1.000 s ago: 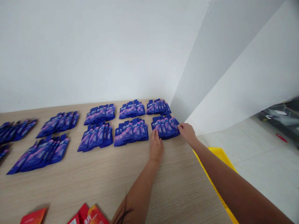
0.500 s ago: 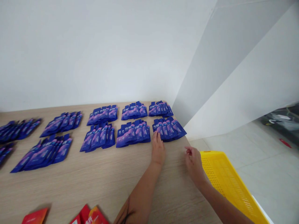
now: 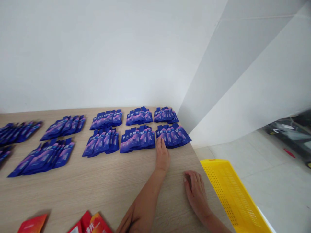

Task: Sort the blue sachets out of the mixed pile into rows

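Observation:
My left hand (image 3: 162,155) lies flat on the wooden table (image 3: 109,187), fingers stretched out, their tips touching the near edge of a fanned stack of blue-purple sachets (image 3: 173,135) at the table's far right corner. My right hand (image 3: 195,192) rests palm down on the table close to its right edge, fingers together and flat, holding nothing. More fanned stacks of the same blue sachets (image 3: 137,139) lie in two rows running leftward across the table.
A yellow perforated plastic tray (image 3: 233,194) sits just off the table's right edge. Red-orange sachets (image 3: 92,225) lie at the near edge. White walls stand behind and to the right. Dark objects (image 3: 289,132) lie on the tiled floor at far right.
My right hand has let go of the corner stack and drawn back toward me, coming down flat on the table. The left hand has stayed at the stack's near edge.

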